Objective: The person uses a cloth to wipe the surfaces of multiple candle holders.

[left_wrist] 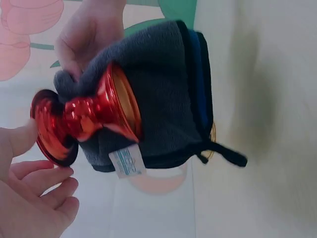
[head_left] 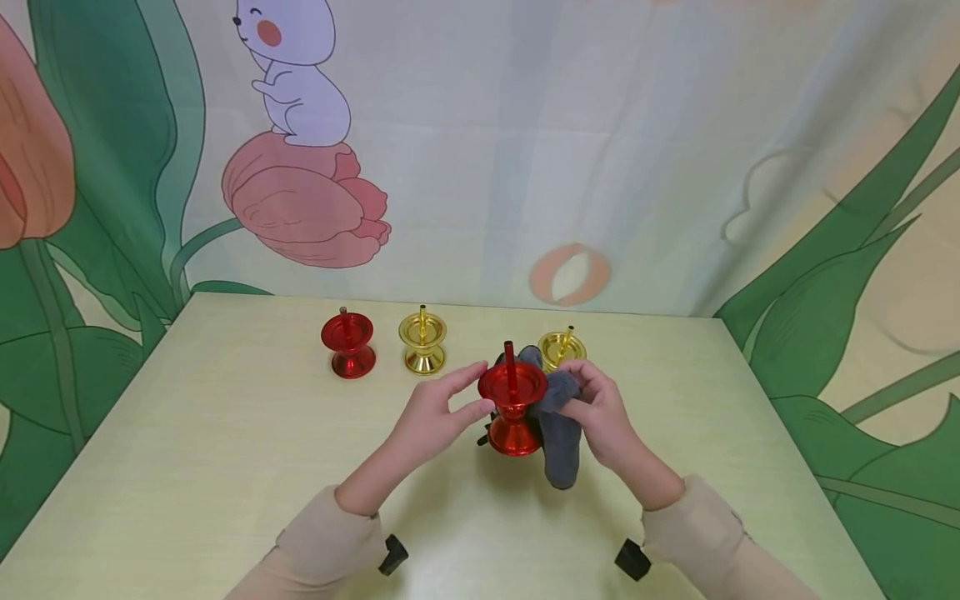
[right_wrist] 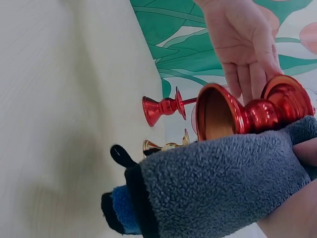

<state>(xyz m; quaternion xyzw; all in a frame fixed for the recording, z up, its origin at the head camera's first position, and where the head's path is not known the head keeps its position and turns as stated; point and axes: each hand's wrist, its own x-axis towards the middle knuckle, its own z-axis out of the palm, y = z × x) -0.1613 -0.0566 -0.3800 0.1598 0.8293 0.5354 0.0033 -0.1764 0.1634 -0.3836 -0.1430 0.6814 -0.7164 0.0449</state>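
Red holder held upright off the table, cloth against its right side.
The long axis is noted as near vertical, spike up, with the left hand on the holder's left and the right hand on its right. The dish is pinched at its left rim by the left thumb and fingers; the left hand is thus judged the nearer. The cloth is pinched in the right hand, its folds bunched beside and partly behind the holder; bare right-hand contact with the holder cannot be confirmed. Farther off, a second red holder is stood at far left, a left gold holder beside it, and a right gold holder is partly hidden behind the cloth.
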